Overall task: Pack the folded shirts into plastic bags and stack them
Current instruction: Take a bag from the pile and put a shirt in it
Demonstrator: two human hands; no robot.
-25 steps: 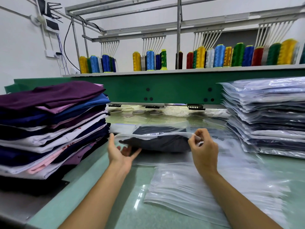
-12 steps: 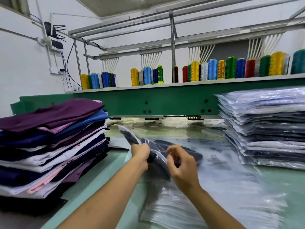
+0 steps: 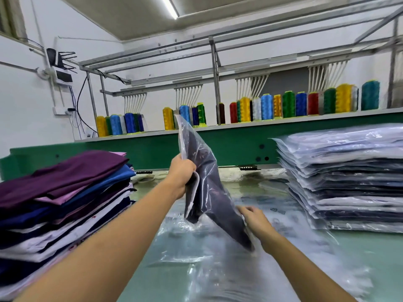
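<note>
Head view: left hand (image 3: 182, 173) fingers (image 3: 191, 169) clench bagged shirt (image 3: 210, 188); right hand (image 3: 255, 219) at lower corner (grip unclear).

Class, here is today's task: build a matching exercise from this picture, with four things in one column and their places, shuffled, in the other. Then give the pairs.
Things
1. pile of folded shirts
2. stack of bagged shirts
3. thread spools
4. bagged dark shirt

Places
A. on the shelf at the back
B. gripped and held up by the left hand
C. on the right of the table
D. on the left of the table

Pairs: 1-D, 2-C, 3-A, 4-B
</note>
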